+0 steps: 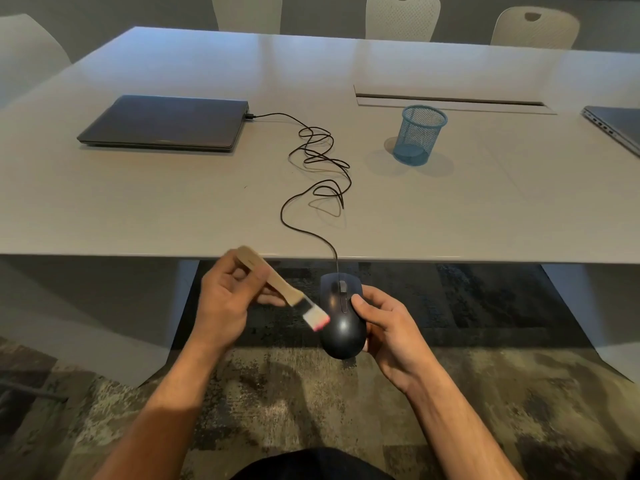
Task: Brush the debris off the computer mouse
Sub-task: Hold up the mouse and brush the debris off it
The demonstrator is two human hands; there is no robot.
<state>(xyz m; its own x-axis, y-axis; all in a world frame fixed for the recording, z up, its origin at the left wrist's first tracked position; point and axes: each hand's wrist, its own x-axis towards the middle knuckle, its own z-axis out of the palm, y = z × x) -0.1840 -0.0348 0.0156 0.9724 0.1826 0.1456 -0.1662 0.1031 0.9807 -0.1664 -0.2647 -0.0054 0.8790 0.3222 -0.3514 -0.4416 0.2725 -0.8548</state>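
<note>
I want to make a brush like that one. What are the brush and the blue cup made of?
The brush handle looks like pale, unpainted wood, flat and matte tan. Its bristles look white with pink tips, probably synthetic, though motion blur hides detail. The blue cup looks like metal wire mesh painted light blue: you can see through its fine grid, and it has a solid rim and base.

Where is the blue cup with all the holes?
The blue mesh cup stands upright on the grey table, right of centre, beyond the tangled black cable.
</note>
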